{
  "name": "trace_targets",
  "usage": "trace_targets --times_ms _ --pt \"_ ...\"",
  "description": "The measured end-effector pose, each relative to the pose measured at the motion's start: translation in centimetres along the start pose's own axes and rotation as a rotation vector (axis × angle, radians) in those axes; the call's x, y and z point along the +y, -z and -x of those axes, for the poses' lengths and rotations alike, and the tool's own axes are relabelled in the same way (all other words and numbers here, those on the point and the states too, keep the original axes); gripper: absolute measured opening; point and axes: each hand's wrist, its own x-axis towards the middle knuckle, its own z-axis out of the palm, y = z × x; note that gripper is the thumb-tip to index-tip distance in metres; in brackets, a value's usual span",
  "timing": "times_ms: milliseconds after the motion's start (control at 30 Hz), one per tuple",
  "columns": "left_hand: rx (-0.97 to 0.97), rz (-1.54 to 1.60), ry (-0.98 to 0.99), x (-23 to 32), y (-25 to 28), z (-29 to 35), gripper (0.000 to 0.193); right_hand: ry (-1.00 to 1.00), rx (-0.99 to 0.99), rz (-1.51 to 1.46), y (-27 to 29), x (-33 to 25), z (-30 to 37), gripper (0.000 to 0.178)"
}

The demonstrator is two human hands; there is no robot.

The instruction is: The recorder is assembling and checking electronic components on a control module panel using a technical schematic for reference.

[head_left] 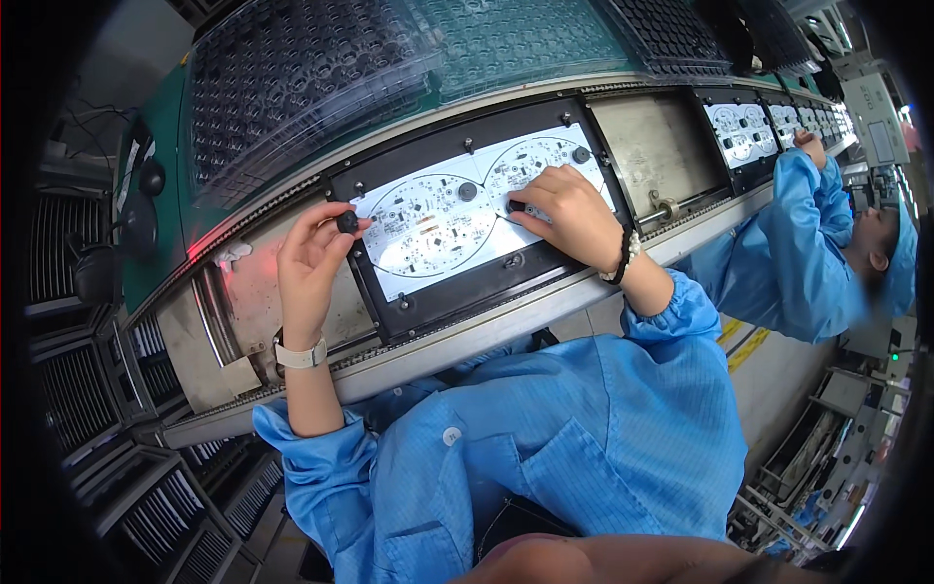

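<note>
A white circuit board panel (401, 279) with two rounded board outlines lies in a black carrier frame (443, 310) on the conveyor. Between the thumb and fingers of my left hand (309, 261) is a small black cylindrical part (347, 222), held at the panel's left edge. My right hand (576, 212) pinches another black part (516, 205) low over the panel, near where the two outlines meet; my fingers partly cover it. Two similar black round parts stand on the panel, one a near-middle part (467, 191) and one an upper-right part (582, 155).
Clear plastic trays (292, 83) with many round pockets lie on the green surface beyond the conveyor rail (457, 341). Farther right, a co-worker in blue (803, 243) reaches over more panels (741, 133). Slotted racks (83, 389) stand at the left.
</note>
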Motion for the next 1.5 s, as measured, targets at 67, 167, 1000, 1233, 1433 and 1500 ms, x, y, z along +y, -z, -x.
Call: trace_targets --times_ms 67,167,1000,1233,1433,1500 --pt "-0.008 0.010 0.019 -0.1 0.0 0.2 0.030 -0.015 -0.011 0.060 -0.2 -0.2 0.0 0.024" --pt "-0.026 0.058 0.053 -0.3 0.1 0.4 0.030 0.004 -0.052 0.128 0.2 -0.7 -0.3 0.030" --pt "-0.132 -1.299 -0.329 0.3 -2.7 1.5 0.024 0.048 0.116 -0.129 -0.4 -2.1 -2.3 0.011" --pt "-0.139 -1.299 -0.320 0.5 -3.0 1.5 0.023 0.063 0.110 -0.150 -0.4 -2.7 -2.3 0.011" --pt "-0.149 -1.268 -0.299 0.5 -2.8 1.3 0.022 0.072 0.113 -0.161 -0.4 -3.0 -2.3 0.011" --pt "-0.170 -1.244 -0.297 0.5 -2.8 1.4 0.022 0.075 0.116 -0.167 -0.4 -3.2 -2.3 0.012"
